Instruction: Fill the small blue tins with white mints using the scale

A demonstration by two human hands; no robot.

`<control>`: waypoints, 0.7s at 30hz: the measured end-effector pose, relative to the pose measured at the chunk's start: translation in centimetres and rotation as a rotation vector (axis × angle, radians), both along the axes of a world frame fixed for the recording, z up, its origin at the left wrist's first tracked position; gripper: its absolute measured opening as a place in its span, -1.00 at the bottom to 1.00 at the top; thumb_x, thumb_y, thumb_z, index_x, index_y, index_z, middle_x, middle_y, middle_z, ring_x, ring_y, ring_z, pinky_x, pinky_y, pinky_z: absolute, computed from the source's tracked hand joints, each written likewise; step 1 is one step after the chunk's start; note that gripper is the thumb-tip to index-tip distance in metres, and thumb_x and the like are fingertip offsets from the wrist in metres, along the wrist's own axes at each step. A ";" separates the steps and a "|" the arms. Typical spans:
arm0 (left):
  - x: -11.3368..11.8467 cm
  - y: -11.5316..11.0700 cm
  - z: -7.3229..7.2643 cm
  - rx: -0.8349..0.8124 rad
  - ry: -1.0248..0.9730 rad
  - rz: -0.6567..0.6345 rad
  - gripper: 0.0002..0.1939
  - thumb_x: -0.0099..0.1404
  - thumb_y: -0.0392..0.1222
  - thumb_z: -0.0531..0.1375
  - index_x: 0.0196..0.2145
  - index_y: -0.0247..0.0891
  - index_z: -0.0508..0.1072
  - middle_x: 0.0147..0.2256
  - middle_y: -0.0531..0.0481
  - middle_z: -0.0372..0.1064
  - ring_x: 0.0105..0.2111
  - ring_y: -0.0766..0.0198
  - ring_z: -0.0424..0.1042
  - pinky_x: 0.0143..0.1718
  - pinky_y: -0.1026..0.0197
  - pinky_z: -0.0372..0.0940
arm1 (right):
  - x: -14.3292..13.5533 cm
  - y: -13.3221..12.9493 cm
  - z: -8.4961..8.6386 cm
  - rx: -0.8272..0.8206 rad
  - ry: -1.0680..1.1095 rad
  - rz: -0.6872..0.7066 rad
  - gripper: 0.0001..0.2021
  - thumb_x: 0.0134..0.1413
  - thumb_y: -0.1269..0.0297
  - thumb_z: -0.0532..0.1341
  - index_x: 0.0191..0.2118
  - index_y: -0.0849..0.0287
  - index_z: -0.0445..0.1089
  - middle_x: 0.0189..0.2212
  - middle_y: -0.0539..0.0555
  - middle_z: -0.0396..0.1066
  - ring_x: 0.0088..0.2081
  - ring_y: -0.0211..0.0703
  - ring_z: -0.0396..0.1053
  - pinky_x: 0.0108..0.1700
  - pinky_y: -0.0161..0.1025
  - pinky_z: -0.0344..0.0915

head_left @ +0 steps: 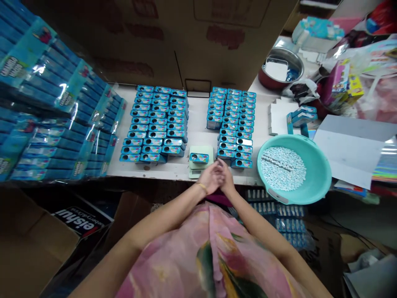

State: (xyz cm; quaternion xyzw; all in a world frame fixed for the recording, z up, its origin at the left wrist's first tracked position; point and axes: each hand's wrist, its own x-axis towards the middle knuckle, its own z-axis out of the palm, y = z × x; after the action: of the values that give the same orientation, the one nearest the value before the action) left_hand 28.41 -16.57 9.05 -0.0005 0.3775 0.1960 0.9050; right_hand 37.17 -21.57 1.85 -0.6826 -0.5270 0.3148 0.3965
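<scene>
Both hands are together at the table's front edge, just right of the pale green scale (210,151). Left hand (211,179): palm up, fingers loosely curled, roughly half open. Right hand (228,178): fingers bent in, meeting the left's fingers. Contact area is small and blurred; can't tell if either hand has hold of anything.

One blue box (199,157) lies on the scale, apart from the rows, near the left hand. Left rows of blue boxes (152,134) stand left of the scale, right rows of blue boxes (231,134) behind and beside the right hand, all on the white table (198,111). Turquoise basin (319,169) farther right has small white pieces (287,174), seemingly pellets, with a dark strip (277,163) across them. Wrapped blue packs (46,91) stacked far left.
</scene>
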 end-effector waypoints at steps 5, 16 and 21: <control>-10.1 0.8 -2.4 -0.013 0.294 0.383 -0.74 0.20 -0.22 -0.02 -0.53 -0.37 0.36 -0.57 -0.10 0.34 -0.56 0.35 0.34 -0.58 0.35 0.25 | -1.9 5.5 -0.4 -0.005 -0.098 0.063 -0.51 -0.10 0.39 0.11 0.04 0.23 0.09 -0.02 0.16 0.21 -0.03 -0.10 0.19 -0.01 -0.15 0.15; -10.8 4.7 -5.0 -0.048 0.160 0.405 -0.69 0.22 -0.17 -0.08 -0.31 -0.39 0.38 -0.41 -0.16 0.38 -0.40 0.25 0.39 -0.37 0.23 0.30 | -6.3 4.5 7.8 0.237 -0.737 0.653 -0.69 0.12 0.42 -0.07 -0.03 0.10 0.20 -0.12 0.17 0.27 -0.07 -0.05 0.14 -0.02 -0.01 0.01; -10.3 4.6 -5.4 -0.083 0.127 0.308 -0.70 0.21 -0.17 -0.06 -0.26 -0.37 0.37 -0.48 -0.11 0.38 -0.47 0.27 0.38 -0.43 0.24 0.30 | -6.6 3.8 8.5 0.248 -0.799 0.674 -0.68 0.14 0.41 -0.10 -0.02 0.09 0.18 -0.11 0.16 0.26 -0.06 -0.05 0.12 -0.03 -0.01 0.01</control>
State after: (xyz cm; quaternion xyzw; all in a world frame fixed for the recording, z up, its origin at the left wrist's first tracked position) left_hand 18.16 -11.97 3.66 -0.0834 0.4371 0.3161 0.8379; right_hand 30.53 -17.79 10.36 -0.4903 -0.8599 0.0756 0.1198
